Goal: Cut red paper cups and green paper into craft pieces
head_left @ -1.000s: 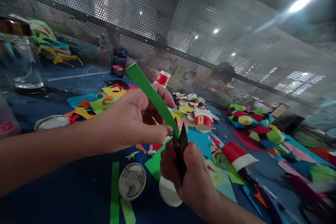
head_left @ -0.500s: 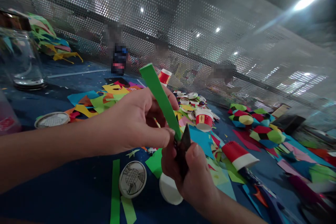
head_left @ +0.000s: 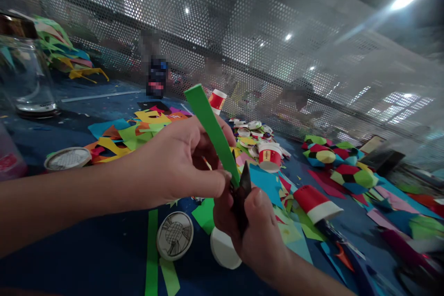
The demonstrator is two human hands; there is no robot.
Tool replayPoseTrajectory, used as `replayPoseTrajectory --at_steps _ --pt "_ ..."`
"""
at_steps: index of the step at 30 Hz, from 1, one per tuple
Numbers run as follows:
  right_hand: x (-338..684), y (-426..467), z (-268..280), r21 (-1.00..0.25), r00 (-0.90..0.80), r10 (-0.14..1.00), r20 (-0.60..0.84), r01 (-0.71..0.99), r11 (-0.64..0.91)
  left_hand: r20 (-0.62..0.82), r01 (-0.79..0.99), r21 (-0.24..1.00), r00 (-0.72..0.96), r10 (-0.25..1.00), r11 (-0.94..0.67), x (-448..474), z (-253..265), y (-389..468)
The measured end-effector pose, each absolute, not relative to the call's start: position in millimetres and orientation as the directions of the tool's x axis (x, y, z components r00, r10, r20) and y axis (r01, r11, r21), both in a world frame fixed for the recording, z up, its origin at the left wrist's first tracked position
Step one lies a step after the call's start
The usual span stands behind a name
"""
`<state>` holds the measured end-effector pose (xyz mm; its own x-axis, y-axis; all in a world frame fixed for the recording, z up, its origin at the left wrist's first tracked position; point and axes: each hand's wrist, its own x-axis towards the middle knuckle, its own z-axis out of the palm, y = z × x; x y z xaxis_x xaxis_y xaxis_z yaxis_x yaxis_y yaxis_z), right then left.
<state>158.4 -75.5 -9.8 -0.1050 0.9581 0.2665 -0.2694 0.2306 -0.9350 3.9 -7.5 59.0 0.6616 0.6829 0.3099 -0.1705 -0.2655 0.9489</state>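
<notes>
My left hand [head_left: 183, 162] pinches a green paper strip [head_left: 211, 129] between thumb and fingers, holding it upright and tilted above the table. My right hand [head_left: 258, 236] is closed around dark scissors [head_left: 244, 182], whose handles are mostly hidden by the fingers. The scissor blades point up, parted, with the strip's lower end between them. Below the hands lie a round lid with a line drawing [head_left: 175, 236], a plain white lid [head_left: 225, 249], a second green strip [head_left: 151, 252] and a pale green strip [head_left: 169, 277].
Colored paper scraps [head_left: 149, 129] and a pile of small lids [head_left: 255, 132] lie beyond the hands. Red-and-white paper cups [head_left: 269, 157] stand or lie about. Patchwork paper balls [head_left: 354, 178] sit to the right. A glass jar [head_left: 31, 83] stands at left, before a perforated metal screen [head_left: 222, 23].
A second blade tip now shows behind the strip, so the scissors have parted slightly. Both hands and the strip stay in nearly the same place.
</notes>
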Motion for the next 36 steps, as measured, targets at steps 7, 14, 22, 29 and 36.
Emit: replayPoseTrajectory --at_steps 7,14,22,29,36 --pt "155.2 -75.5 -13.3 -0.94 -0.052 0.963 0.264 -0.24 0.244 0.307 -0.206 0.952 0.672 0.674 -0.228 6.4 60.4 -10.1" --pt "154.5 -75.2 -14.1 -0.922 -0.068 0.961 0.267 -0.307 0.234 0.269 -0.241 0.961 0.689 0.673 -0.138 8.4 55.7 -11.5" --pt "155.4 -75.4 -12.1 -0.911 -0.043 0.963 0.265 -0.338 0.235 0.3 -0.251 0.952 0.664 0.685 -0.173 9.7 53.8 -11.5" --pt "156.0 -69.6 0.2 -0.916 0.106 0.981 0.159 -0.354 0.187 0.303 -0.258 0.949 0.602 0.739 -0.179 7.1 48.8 -2.4" --pt "152.6 -69.3 -3.8 -0.924 0.088 0.987 0.132 -0.35 0.155 0.312 -0.356 0.928 0.576 0.755 -0.112 7.0 43.6 -6.4"
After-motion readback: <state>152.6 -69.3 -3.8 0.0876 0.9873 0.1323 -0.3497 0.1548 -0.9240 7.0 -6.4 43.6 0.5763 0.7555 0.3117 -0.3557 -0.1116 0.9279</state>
